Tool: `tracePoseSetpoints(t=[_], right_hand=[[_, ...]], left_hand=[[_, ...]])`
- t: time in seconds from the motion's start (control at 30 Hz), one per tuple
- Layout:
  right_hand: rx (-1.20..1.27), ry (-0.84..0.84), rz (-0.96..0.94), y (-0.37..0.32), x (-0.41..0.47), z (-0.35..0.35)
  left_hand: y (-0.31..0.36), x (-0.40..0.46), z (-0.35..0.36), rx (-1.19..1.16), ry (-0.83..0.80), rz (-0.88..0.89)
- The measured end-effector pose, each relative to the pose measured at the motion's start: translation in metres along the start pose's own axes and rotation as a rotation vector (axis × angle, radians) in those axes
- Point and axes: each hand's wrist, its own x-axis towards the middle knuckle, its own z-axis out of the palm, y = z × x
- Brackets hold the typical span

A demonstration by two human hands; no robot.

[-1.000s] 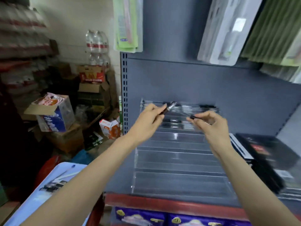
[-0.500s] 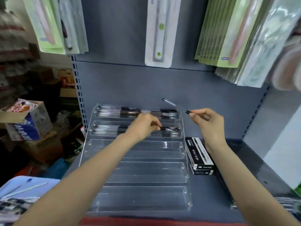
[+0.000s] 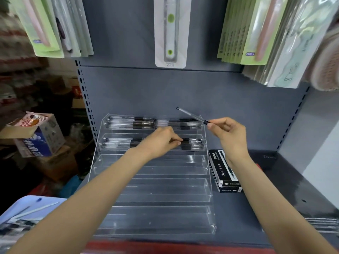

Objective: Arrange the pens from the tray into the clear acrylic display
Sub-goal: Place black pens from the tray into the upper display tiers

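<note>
A clear acrylic display (image 3: pixel 152 191) with stepped tiers stands on the grey shelf. Its top two tiers hold several clear pens with black caps (image 3: pixel 143 122); the lower tiers hold nothing. My left hand (image 3: pixel 161 142) is over the second tier and pinches the black end of a pen (image 3: pixel 190 141) lying there. Beside the display's upper right corner, my right hand (image 3: pixel 229 132) pinches another clear pen (image 3: pixel 190 115) by its black end, and the pen points up and to the left. A light blue tray (image 3: pixel 27 213) with more pens sits at the lower left.
Black pen boxes (image 3: pixel 222 171) lie right of the display. Packaged goods hang from the back panel above (image 3: pixel 170 32). Cardboard boxes (image 3: pixel 34 134) are piled on the floor at left. A red shelf edge (image 3: pixel 165 247) runs along the front. More pens (image 3: pixel 324 224) lie at the right edge.
The view has swung right to centre on the display. My left hand has lowered its pen from the air into the second tier. My right hand still holds its pen, raised slightly.
</note>
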Motion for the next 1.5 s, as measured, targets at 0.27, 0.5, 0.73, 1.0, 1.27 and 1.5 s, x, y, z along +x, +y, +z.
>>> tracePoseSetpoints(t=[0.27, 0.5, 0.73, 1.0, 1.27, 1.5], right_hand=[[0.009, 0.001, 0.009, -0.002, -0.005, -0.001], [0.030, -0.002, 0.018, -0.003, -0.006, -0.005], [0.040, -0.025, 0.014, -0.005, -0.005, -0.006], [0.042, -0.032, 0.009, -0.004, -0.002, -0.009], [0.054, -0.056, 0.006, -0.005, -0.001, -0.003], [0.054, -0.053, -0.002, -0.007, 0.002, -0.003]], left_hand=[[0.006, 0.004, 0.002, 0.116, -0.069, -0.010], [0.004, 0.005, -0.001, 0.176, -0.089, 0.057], [0.006, 0.007, -0.004, 0.294, -0.098, 0.065], [0.002, 0.002, 0.003, 0.078, -0.005, 0.067], [0.002, 0.002, 0.004, 0.121, -0.049, 0.057], [0.005, 0.009, 0.000, 0.071, -0.062, 0.014]])
